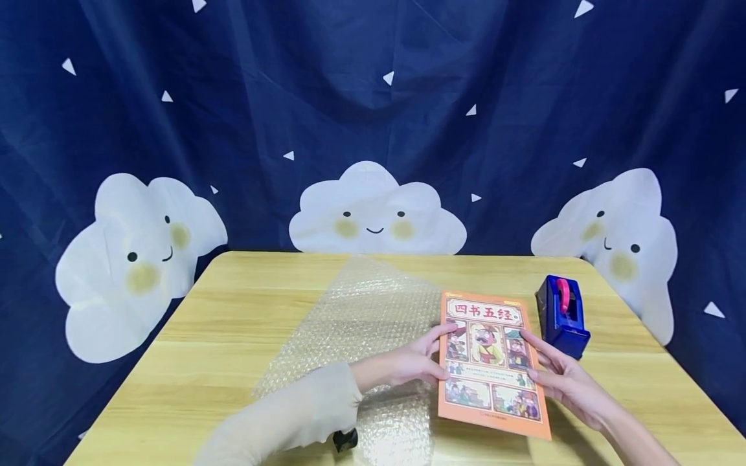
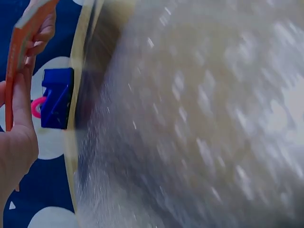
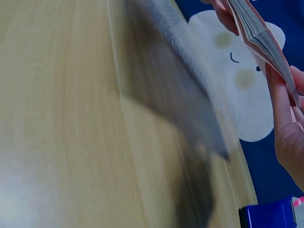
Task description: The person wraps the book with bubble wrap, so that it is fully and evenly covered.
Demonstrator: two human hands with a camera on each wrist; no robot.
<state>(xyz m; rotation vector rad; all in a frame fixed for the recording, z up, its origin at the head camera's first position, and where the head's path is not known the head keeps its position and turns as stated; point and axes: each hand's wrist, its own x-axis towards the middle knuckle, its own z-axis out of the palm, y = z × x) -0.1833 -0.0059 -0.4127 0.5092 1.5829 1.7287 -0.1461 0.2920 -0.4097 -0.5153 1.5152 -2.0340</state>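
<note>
An orange book (image 1: 489, 388) with cartoon panels on its cover is held up above the table's right half, its cover facing the head camera. My left hand (image 1: 410, 358) grips its left edge, and my right hand (image 1: 571, 382) grips the right edge with fingers and thumb. The right wrist view shows the page edges of the book (image 3: 261, 38), slightly parted, pinched by the right hand (image 3: 292, 137). In the left wrist view the left hand (image 2: 19, 147) holds the book (image 2: 16, 61) edge-on. A sheet of bubble wrap (image 1: 355, 310) lies below and left of the book.
A blue tape dispenser (image 1: 564, 317) with a pink core stands right of the book, close to the right hand. The wooden table (image 1: 233, 291) ends at a dark blue curtain (image 1: 373, 116) printed with clouds. A small black object (image 1: 345, 441) shows under the left sleeve.
</note>
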